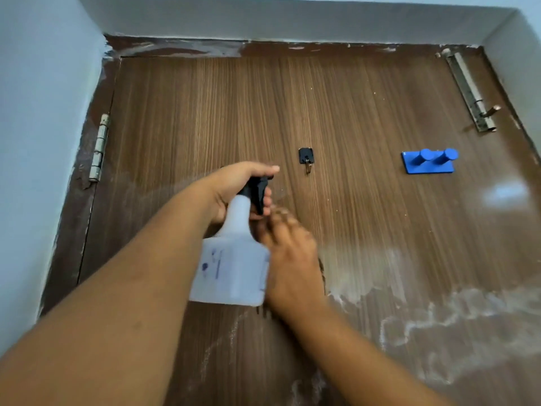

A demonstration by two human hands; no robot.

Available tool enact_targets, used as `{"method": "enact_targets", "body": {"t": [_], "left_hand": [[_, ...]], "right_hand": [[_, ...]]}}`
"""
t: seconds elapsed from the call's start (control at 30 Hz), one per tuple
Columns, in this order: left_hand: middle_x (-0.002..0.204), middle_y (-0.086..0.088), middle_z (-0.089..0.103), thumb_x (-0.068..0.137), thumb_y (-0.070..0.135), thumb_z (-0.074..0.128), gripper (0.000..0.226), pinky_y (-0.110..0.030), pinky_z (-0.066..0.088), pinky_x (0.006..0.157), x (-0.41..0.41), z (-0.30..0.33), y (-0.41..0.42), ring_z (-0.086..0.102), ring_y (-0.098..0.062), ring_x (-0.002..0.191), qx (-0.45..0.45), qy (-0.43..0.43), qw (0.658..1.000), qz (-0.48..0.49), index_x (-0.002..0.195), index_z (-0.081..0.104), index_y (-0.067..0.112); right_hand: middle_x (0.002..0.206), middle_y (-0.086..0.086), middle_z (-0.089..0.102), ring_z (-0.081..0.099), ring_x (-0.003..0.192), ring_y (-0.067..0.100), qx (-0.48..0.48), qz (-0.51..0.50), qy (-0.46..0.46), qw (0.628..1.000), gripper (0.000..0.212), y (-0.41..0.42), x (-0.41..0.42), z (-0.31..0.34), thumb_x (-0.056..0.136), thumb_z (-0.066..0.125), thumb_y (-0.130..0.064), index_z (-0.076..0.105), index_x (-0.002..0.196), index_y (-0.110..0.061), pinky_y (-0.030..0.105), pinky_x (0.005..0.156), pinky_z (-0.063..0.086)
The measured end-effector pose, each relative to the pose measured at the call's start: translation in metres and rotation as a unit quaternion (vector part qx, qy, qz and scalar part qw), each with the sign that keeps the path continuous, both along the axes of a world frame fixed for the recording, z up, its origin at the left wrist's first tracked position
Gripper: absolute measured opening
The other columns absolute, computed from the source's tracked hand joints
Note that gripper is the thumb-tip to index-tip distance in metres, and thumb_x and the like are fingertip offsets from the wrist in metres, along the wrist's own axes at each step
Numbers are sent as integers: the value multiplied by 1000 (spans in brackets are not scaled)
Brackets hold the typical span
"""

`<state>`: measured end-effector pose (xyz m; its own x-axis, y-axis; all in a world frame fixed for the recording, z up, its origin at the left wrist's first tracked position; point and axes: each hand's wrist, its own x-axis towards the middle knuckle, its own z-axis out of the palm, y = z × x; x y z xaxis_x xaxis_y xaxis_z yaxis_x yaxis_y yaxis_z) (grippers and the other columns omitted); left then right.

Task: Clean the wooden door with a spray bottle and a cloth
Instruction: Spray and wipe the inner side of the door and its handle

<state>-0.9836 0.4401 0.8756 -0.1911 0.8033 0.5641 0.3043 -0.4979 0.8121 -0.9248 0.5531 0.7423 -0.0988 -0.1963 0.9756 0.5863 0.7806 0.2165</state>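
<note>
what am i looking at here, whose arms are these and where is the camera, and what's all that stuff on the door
There is no machine here. This is a single picture from a wide-angle camera worn on a person's head, so the two bare arms coming in from the bottom are that person's own.

They stand facing a brown wooden door with whitish streaks across its lower right. The left hand grips the black trigger head of a white translucent plastic spray bottle. The right hand is beside the bottle; it is blurred, so I cannot tell whether it holds or touches anything. No cloth is visible.

Fixed to the door are a small black hook, a blue plastic rack with two pegs, a metal sliding bolt at upper right and a metal hinge on the left edge.
</note>
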Motion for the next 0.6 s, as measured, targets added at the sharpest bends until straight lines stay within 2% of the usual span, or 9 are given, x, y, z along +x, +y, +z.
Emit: {"method": "enact_targets", "body": {"t": [0.07, 0.1, 0.13, 0.17, 0.23, 0.3, 0.4, 0.5, 0.6], "left_hand": [[62, -4, 57, 94, 27, 67, 25, -26, 54, 52, -5, 2, -11, 57, -15, 52, -1, 28, 999, 42, 78, 58, 11], [63, -4, 57, 95, 27, 67, 24, -26, 54, 52, -8, 4, -15, 57, -15, 52, 9, 29, 998, 54, 79, 58, 11], [64, -4, 57, 95, 27, 66, 23, -26, 54, 53, -10, 5, -19, 57, -15, 52, 20, 25, 998, 58, 81, 58, 10], [65, -5, 57, 95, 26, 67, 22, -28, 54, 55, -11, 6, -23, 57, -16, 53, 24, 24, 998, 59, 83, 58, 10], [66, -5, 59, 94, 26, 69, 18, -31, 54, 60, -7, 5, -25, 58, -16, 57, 10, 40, 997, 65, 90, 63, 9], [66, -4, 59, 92, 22, 72, 16, -29, 53, 56, 2, 1, -22, 56, -15, 56, 12, 53, 997, 56, 97, 68, 6], [60, -2, 56, 90, 16, 74, 11, -24, 49, 48, 16, -4, -14, 53, -12, 50, 41, 80, 994, 60, 88, 66, 7], [59, -1, 58, 88, 25, 78, 24, -22, 51, 47, 22, 3, -13, 56, -11, 48, 48, 70, 994, 66, 78, 62, 11], [62, -4, 59, 88, 28, 78, 25, -22, 52, 46, 22, 10, -13, 57, -13, 48, 62, 54, 993, 81, 79, 64, 9]], "right_hand": [[145, 8, 49, 43, 135, 29, 107, -11, -183, 977, 53, 8, 22, 5, 86, 60, -29, 55, 136, -13, 44, 102, 42], [146, 8, 48, 42, 136, 28, 143, -31, -238, 960, 53, 19, 41, 13, 87, 56, -30, 55, 138, -14, 42, 104, 40], [147, 8, 47, 42, 137, 27, 145, -41, -248, 957, 54, 32, 62, 23, 88, 51, -32, 53, 140, -14, 42, 108, 37], [147, 9, 47, 43, 135, 28, 112, -40, -204, 972, 56, 44, 82, 35, 89, 46, -32, 52, 141, -13, 45, 109, 36], [145, 11, 49, 47, 127, 33, 4, -33, -33, 999, 57, 61, 117, 58, 87, 41, -29, 52, 141, -12, 51, 104, 40], [145, 12, 48, 45, 124, 34, -76, -65, 79, 992, 55, 62, 123, 78, 89, 41, -20, 50, 142, -11, 51, 100, 41], [146, 12, 45, 39, 129, 33, -115, -100, 136, 979, 54, 55, 104, 93, 91, 46, -17, 45, 145, -11, 50, 100, 38], [145, 13, 46, 38, 130, 33, -120, -95, 149, 977, 54, 58, 101, 89, 90, 49, -17, 46, 144, -10, 51, 100, 37], [141, 13, 50, 41, 128, 34, -102, -71, 150, 981, 50, 64, 106, 88, 91, 51, -14, 51, 141, -10, 51, 98, 37]]}}
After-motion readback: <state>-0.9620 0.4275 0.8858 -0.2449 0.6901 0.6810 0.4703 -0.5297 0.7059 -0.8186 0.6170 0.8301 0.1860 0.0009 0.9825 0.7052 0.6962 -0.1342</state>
